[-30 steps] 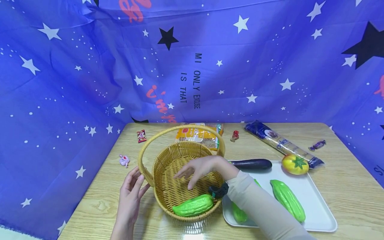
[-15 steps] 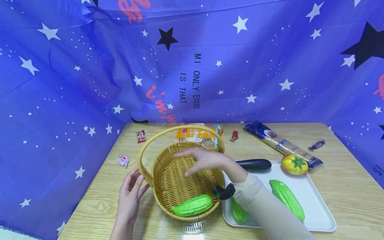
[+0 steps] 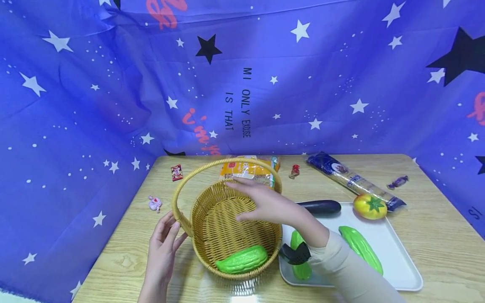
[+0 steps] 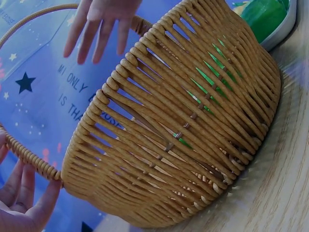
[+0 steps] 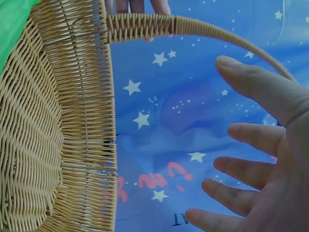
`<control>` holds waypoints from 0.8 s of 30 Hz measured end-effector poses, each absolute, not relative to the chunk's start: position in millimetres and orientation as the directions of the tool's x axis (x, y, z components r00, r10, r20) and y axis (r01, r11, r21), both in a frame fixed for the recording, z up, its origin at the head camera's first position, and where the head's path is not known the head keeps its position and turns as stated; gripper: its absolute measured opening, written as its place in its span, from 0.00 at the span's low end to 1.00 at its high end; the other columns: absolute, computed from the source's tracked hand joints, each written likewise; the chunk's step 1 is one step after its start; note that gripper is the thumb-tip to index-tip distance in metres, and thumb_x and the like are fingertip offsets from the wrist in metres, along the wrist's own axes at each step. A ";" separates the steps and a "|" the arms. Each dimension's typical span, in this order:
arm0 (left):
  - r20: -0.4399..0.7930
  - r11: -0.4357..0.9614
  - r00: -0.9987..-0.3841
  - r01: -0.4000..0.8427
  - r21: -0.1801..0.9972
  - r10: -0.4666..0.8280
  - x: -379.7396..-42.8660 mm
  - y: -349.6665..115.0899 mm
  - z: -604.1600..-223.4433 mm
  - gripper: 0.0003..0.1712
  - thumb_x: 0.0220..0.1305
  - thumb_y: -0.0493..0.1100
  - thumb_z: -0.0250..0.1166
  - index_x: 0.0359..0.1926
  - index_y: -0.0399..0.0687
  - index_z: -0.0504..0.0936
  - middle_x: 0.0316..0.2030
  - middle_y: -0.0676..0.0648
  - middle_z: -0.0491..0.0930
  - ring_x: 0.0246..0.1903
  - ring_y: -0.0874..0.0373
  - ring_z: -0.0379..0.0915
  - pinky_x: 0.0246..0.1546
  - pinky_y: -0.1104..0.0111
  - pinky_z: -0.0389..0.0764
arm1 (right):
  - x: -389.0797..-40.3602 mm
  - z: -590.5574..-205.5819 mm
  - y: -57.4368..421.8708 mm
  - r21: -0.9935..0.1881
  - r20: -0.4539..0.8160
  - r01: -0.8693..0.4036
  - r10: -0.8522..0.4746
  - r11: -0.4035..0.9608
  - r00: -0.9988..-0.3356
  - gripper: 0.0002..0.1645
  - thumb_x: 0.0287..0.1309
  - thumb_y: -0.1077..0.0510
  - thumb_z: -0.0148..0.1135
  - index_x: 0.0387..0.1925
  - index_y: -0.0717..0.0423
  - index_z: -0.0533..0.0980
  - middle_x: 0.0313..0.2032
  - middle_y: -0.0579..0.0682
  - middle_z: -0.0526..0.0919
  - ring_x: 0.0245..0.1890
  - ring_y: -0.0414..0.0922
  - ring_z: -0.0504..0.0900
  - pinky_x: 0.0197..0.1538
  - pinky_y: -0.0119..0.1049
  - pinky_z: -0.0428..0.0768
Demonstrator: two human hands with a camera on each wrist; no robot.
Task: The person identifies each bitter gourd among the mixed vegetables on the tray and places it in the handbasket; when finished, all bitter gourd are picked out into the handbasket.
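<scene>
The wicker basket (image 3: 223, 231) containing a green gourd (image 3: 242, 259) is pinched at its handle (image 3: 235, 160) by the left hand (image 3: 163, 243), while above it the right hand (image 3: 262, 203) is spread.

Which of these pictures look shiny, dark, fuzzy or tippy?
Head view: brightest, with white glare on the table in front of the basket; left wrist view: dimmer, basket looks tilted, table soft and streaky at right; right wrist view: dim too, green vegetable at top left blurry.

The basket (image 3: 227, 223) is rough wicker, the eggplant (image 3: 322, 207) glossy.
</scene>
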State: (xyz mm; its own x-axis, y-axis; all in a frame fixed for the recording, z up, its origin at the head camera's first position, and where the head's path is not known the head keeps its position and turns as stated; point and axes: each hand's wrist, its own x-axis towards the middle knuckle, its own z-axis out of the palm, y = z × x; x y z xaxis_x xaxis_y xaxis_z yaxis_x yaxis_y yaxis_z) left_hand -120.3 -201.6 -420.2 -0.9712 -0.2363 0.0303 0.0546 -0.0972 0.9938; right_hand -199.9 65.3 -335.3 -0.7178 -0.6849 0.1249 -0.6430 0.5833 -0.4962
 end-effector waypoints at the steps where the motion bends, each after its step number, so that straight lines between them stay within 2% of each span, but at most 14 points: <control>1: 0.028 -0.098 -0.971 0.052 0.994 -0.237 -120.2 -201.6 -420.2 0.24 0.71 0.44 0.52 0.65 0.42 0.62 0.52 0.57 0.72 0.53 0.68 0.71 0.51 0.71 0.81 | -196.9 -334.3 67.1 -0.489 0.136 -0.648 -0.682 0.584 -0.718 0.49 0.49 0.44 0.69 0.71 0.43 0.56 0.72 0.51 0.54 0.69 0.55 0.60 0.70 0.56 0.64; 4: 0.021 -0.098 -0.972 0.045 0.994 -0.233 -119.6 -201.6 -420.4 0.25 0.71 0.45 0.52 0.65 0.42 0.61 0.52 0.56 0.71 0.54 0.68 0.71 0.52 0.71 0.81 | -187.2 -331.2 73.0 -0.470 0.149 -0.650 -0.673 0.597 -0.725 0.48 0.52 0.40 0.66 0.71 0.42 0.56 0.73 0.51 0.54 0.71 0.55 0.56 0.71 0.57 0.60; 15: 0.028 -0.088 -0.975 0.048 0.995 -0.222 -118.3 -200.8 -420.6 0.25 0.71 0.45 0.51 0.65 0.42 0.61 0.54 0.53 0.70 0.55 0.68 0.70 0.52 0.71 0.81 | -158.4 -323.4 97.2 -0.346 0.235 -0.678 -0.640 0.648 -0.732 0.44 0.58 0.36 0.57 0.71 0.44 0.56 0.72 0.53 0.56 0.71 0.53 0.56 0.70 0.56 0.63; 20: 0.031 -0.095 -0.974 0.054 0.994 -0.226 -118.9 -200.8 -421.0 0.25 0.71 0.44 0.51 0.65 0.42 0.61 0.53 0.55 0.71 0.54 0.68 0.70 0.52 0.71 0.81 | -147.4 -322.0 111.4 -0.333 0.267 -0.646 -0.589 0.687 -0.763 0.42 0.59 0.38 0.57 0.71 0.41 0.55 0.72 0.52 0.56 0.71 0.55 0.56 0.68 0.59 0.65; 24: 0.035 -0.100 -0.973 0.059 0.993 -0.228 -119.0 -200.9 -420.8 0.24 0.71 0.44 0.51 0.64 0.42 0.62 0.52 0.56 0.71 0.54 0.69 0.70 0.51 0.71 0.81 | -138.7 -323.2 121.4 -0.323 0.299 -0.622 -0.546 0.713 -0.782 0.42 0.58 0.39 0.59 0.70 0.43 0.56 0.72 0.53 0.56 0.71 0.56 0.56 0.67 0.60 0.65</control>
State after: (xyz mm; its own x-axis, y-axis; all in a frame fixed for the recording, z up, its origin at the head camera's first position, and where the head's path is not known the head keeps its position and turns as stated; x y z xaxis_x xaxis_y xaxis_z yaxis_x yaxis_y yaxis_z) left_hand -119.0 -200.9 -420.8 -0.9730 -0.2280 0.0354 0.0595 -0.0997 0.9932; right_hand -138.7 121.4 -323.2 -0.7823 -0.5462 0.2995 -0.6218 0.7133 -0.3233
